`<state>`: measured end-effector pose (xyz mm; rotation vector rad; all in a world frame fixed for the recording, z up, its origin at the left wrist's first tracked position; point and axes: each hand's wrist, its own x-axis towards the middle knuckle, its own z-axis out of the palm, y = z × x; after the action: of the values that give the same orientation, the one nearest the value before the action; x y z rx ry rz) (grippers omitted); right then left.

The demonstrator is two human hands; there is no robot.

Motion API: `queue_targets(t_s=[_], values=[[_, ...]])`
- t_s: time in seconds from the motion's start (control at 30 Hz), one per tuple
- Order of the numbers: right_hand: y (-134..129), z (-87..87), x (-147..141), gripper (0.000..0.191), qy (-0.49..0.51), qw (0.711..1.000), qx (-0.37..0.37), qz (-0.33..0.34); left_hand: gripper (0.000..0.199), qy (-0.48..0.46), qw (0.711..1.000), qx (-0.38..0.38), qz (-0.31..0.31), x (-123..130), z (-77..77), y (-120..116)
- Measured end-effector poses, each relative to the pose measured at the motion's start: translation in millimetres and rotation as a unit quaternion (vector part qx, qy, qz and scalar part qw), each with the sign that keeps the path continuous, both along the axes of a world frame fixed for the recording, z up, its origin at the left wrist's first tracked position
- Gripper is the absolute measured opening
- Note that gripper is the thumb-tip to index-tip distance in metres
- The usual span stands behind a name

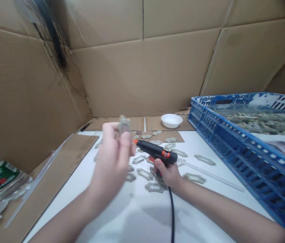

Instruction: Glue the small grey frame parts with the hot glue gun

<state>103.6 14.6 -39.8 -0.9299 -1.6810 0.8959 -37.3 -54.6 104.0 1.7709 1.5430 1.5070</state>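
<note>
Left hand (112, 162) fingertips pinching small beige frame piece (124, 124) upright; right hand (167, 173) fingers clenched round hot glue gun (156, 149) grip, orange nozzle (135, 141) aimed toward piece, black cord (172, 212) trailing below.

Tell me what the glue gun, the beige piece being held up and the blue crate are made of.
The glue gun looks like moulded black plastic, matte, with orange trim. The beige piece seems a stiff matte material, perhaps wood or fibreboard; blur leaves it open. The blue crate looks like rigid moulded plastic, with even colour and slotted walls.
</note>
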Motion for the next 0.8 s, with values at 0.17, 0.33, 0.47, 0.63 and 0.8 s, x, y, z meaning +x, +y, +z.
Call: queue_targets(t_s=[0.17,0.33,0.47,0.63,0.8], values=[[0.6,9.5,-3.4,0.048,0.053,0.998,-0.021,0.019,0.027,-0.124,0.969,-0.21,-0.047,-66.7,-14.8,24.0],[2.2,10.5,-3.4,0.047,0.039,0.999,-0.027,0.027,0.026,-0.119,0.946,-0.286,-0.092,-85.2,-44.1,32.7],[3.1,10.5,-3.6,0.044,0.045,0.998,-0.027,0.02,0.023,-0.095,0.938,-0.317,-0.107,-86.8,-42.8,31.2],[5.9,28.6,-4.9,0.044,0.005,0.999,-0.051,0.0,0.019,-0.082,0.96,-0.267,-0.008,-113.9,-32.0,33.7],[27.6,62.5,-23.6,0.042,-0.041,0.997,-0.053,0.023,0.016,-0.117,0.963,-0.239,0.035,-157.8,-47.4,41.3]])
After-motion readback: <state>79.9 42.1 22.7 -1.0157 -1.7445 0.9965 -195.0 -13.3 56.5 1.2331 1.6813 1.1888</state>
